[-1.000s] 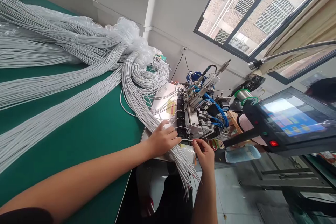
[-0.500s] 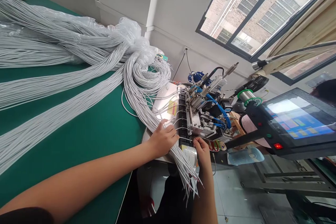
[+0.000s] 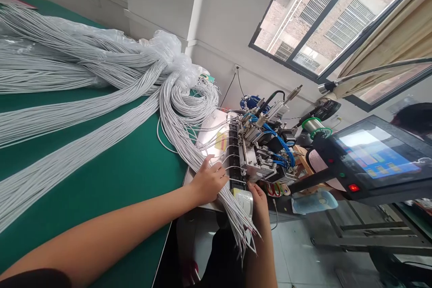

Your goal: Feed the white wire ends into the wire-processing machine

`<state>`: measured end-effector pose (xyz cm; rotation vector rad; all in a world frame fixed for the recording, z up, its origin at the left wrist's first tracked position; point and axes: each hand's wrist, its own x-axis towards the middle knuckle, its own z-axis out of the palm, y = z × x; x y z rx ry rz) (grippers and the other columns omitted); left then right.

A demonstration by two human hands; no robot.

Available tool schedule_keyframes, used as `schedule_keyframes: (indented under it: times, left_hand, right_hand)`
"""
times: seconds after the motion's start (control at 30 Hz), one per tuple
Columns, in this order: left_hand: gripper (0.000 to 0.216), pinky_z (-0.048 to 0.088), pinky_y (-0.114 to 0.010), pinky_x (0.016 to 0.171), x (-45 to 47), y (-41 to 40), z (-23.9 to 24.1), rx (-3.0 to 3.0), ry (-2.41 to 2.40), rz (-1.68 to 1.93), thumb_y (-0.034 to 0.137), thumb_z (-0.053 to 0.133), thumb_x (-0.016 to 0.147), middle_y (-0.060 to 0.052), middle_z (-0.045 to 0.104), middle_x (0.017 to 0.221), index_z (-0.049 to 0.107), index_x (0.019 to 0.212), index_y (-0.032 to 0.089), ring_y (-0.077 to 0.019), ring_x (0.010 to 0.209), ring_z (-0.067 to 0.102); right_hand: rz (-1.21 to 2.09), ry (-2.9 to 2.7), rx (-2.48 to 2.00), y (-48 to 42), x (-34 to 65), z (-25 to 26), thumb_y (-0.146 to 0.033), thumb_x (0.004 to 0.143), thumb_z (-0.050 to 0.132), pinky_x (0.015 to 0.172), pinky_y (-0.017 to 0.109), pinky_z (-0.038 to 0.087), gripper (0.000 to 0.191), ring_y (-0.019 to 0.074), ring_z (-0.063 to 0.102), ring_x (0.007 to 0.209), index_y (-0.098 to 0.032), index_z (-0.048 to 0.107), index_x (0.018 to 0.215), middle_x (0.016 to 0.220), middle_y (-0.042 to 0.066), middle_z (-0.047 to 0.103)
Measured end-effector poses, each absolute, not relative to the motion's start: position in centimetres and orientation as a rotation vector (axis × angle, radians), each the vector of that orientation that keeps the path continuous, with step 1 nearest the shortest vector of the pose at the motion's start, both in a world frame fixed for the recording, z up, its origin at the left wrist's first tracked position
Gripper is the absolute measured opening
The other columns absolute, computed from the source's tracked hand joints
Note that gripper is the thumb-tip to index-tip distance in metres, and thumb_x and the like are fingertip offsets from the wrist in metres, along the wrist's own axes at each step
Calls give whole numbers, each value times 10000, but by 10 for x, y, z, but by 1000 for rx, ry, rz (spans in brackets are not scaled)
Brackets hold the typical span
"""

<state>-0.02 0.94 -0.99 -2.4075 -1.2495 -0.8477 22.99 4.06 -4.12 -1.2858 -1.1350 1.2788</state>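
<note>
My left hand lies over a thick bundle of thin white cables, its fingers curled and closed on a single white cable. That cable runs across the black slotted rail at the front of a bench machine. At the rail's near end, my right hand pinches the cable's tip; the tip itself is mostly hidden by the fingers. Several other cables lie across the rail farther back. Below my left hand, the bundle's loose ends hang over the table edge.
More cable bundles and plastic wrapping cover the green table. A roll of clear tape sits beside my right hand. Right of the machine stand a touchscreen monitor, a solder wire spool and a blue plastic container.
The view has shifted slightly. Both hands stay close to the same places, with the right fingers still at the cable tip by the rail.
</note>
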Motion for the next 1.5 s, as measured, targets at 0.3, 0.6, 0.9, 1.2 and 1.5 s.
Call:
schedule_keyframes:
  times: [0.3, 0.6, 0.9, 1.2, 1.5]
  left_hand:
    - [178, 127, -522, 1080, -4, 11, -9, -2392, -1030, -956, 76, 535, 777, -4, 671, 888, 620, 885, 188, -170, 897, 575]
    - [168, 171, -427, 1070, -8, 5, 2, -2315, -835, -1124, 152, 479, 946, 55, 675, 823, 627, 960, 231, -88, 765, 580]
    - [309, 306, -329, 881, -9, 5, 0, -2401, -755, -927, 148, 468, 919, 22, 655, 858, 568, 1198, 236, -99, 722, 567]
    - [252, 279, -362, 894, -11, 5, 3, -2389, -715, -988, 228, 473, 949, 71, 523, 561, 594, 1166, 271, -113, 607, 479]
    - [260, 292, -347, 854, -1, 7, -3, -2380, -846, -971, 154, 403, 938, 24, 537, 606, 486, 693, 184, -137, 613, 453]
  right_hand:
    - [1192, -1131, -1360, 18, 254, -44, -529, 652, 771, 420, 208, 237, 393, 79, 297, 431, -172, 607, 670, 482, -70, 421]
    - [1196, -1424, -1246, -14, 258, 2, -411, 687, 786, 529, 234, 377, 253, 124, 469, 572, -170, 710, 693, 653, 7, 584]
    - [1145, -1213, -1076, -19, 262, -2, -379, 647, 823, 504, 271, 396, 227, 138, 513, 542, -211, 765, 788, 684, 52, 652]
    - [863, -954, -1119, -4, 246, -2, -407, 645, 819, 428, 225, 278, 308, 47, 322, 439, -169, 738, 822, 661, 4, 637]
    - [894, -1029, -1193, 2, 246, -16, -433, 720, 768, 433, 220, 276, 351, 64, 373, 470, -153, 726, 928, 672, 7, 613]
